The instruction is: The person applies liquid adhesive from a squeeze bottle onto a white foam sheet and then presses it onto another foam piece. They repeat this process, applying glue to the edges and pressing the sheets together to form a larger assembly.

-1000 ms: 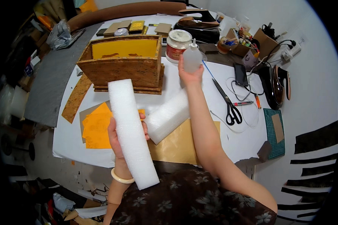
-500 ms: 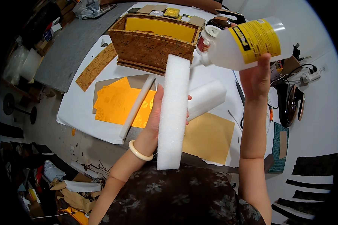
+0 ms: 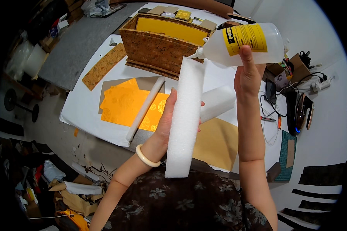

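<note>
Gripping one foam strip (image 3: 185,119), left hand (image 3: 166,119); right hand (image 3: 250,75) clasps one glue bottle (image 3: 243,43).

A craft workshop is showing here: a white tabletop (image 3: 104,96) is carrying a patterned box (image 3: 158,46), gold paper sheets (image 3: 123,104) and card strips (image 3: 104,66), with offcuts (image 3: 71,190) lying on the floor.

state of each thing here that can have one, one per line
glue bottle: tipped sideways, nozzle at the foam strip's top end
foam strip: held upright
box: open, yellow lining showing
left hand: gripping the strip
right hand: gripping the bottle
</note>
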`<state>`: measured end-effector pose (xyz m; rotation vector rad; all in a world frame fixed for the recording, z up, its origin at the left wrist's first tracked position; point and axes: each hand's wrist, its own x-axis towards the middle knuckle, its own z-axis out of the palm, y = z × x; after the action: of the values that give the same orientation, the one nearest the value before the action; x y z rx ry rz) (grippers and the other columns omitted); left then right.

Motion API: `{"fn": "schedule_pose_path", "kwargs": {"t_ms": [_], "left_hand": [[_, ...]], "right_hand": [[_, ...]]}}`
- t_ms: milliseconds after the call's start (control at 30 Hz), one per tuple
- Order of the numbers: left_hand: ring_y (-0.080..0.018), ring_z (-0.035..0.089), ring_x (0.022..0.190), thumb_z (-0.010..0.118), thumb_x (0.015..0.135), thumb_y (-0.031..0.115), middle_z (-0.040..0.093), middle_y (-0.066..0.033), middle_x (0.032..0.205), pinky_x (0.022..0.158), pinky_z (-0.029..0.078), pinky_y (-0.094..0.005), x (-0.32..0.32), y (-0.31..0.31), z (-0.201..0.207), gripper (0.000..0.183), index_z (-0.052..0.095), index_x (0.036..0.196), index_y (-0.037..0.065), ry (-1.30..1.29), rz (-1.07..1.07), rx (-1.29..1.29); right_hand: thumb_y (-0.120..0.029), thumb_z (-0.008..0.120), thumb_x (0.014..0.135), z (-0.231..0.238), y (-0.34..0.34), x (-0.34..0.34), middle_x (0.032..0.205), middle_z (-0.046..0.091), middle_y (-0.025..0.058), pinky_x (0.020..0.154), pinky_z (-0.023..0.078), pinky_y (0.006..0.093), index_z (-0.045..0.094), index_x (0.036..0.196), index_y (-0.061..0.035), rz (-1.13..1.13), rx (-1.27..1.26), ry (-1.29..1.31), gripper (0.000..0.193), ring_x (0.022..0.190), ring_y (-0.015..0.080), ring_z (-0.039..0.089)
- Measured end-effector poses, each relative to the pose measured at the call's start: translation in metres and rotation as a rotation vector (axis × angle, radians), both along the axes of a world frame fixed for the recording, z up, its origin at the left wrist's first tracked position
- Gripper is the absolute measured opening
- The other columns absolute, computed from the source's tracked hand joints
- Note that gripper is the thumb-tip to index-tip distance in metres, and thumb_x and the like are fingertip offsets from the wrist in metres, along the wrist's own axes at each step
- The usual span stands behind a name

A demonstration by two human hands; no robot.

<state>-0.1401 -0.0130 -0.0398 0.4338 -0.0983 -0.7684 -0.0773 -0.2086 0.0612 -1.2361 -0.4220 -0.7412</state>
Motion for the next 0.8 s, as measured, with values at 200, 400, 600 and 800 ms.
{"fn": "schedule_pose_path", "kwargs": {"t_ms": [200, 400, 600, 800], "left_hand": [[-0.0161, 0.067, 0.066, 0.042, 0.093, 0.074, 0.064, -0.0064, 0.104, 0.054, 0.061, -0.0317, 0.001, -0.007, 0.001, 0.074, 0.057, 0.122, 0.007, -0.030, 0.038, 0.003], [-0.0166, 0.067, 0.066, 0.043, 0.093, 0.073, 0.064, -0.0064, 0.102, 0.055, 0.061, -0.0321, 0.000, -0.008, 0.003, 0.073, 0.057, 0.121, 0.007, -0.003, 0.047, 0.014], [-0.0170, 0.067, 0.066, 0.043, 0.094, 0.072, 0.064, -0.0070, 0.103, 0.054, 0.061, -0.0324, 0.001, -0.009, 0.001, 0.070, 0.055, 0.126, 0.011, 0.002, 0.067, 0.023], [-0.0171, 0.067, 0.066, 0.044, 0.094, 0.071, 0.064, -0.0077, 0.102, 0.054, 0.061, -0.0322, 0.002, -0.011, -0.005, 0.068, 0.051, 0.130, 0.012, 0.026, 0.068, 0.018]], "right_hand": [[-0.026, 0.084, 0.082, 0.001, 0.001, 0.003, 0.118, 0.064, 0.0071, 0.101, 0.048, 0.0339, 0.054, 0.133, -0.0030, -0.023, -0.005, -0.020, 0.064, 0.110, 0.0183, 0.062], [-0.030, 0.083, 0.083, 0.002, -0.001, 0.009, 0.118, 0.065, 0.0079, 0.098, 0.049, 0.0329, 0.055, 0.130, -0.0018, -0.028, -0.005, 0.002, 0.062, 0.110, 0.0177, 0.062], [-0.029, 0.083, 0.083, 0.020, -0.003, 0.015, 0.110, 0.068, 0.0091, 0.090, 0.054, 0.0345, 0.060, 0.123, -0.0004, 0.034, -0.186, 0.103, 0.054, 0.104, 0.0182, 0.067], [-0.038, 0.081, 0.083, 0.016, -0.023, 0.035, 0.125, 0.063, 0.0128, 0.111, 0.038, 0.0453, 0.054, 0.134, -0.0023, -0.019, -0.342, 0.154, 0.068, 0.123, 0.0251, 0.057]]}}
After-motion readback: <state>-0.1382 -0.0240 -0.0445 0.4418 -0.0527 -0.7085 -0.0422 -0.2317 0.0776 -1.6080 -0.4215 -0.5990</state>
